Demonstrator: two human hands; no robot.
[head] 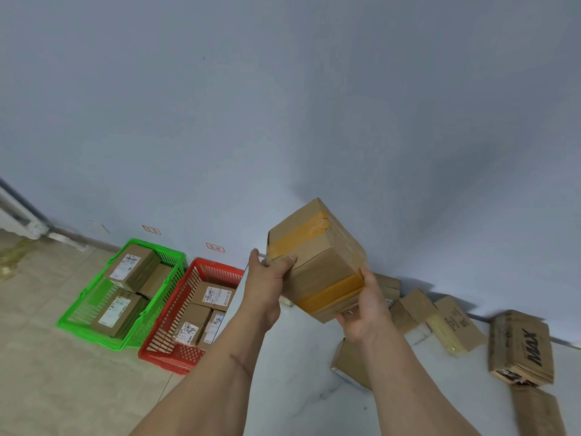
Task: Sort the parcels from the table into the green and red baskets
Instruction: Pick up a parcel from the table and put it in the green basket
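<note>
Both hands lift 1 taped cardboard parcel [314,262] above the white table [298,372], the left hand [267,284] gripping its near upper corner, the right hand [361,313] cupped under its lower edge. No shipping label shows on the faces turned to the camera, so the tilt looks like a search for it. On the floor to the left, the green basket [81,313] and the red basket [163,335] stand side by side against the wall, each holding labelled boxes. At least 5 more parcels lie on the table, among them a box printed MAX [522,347].
</note>
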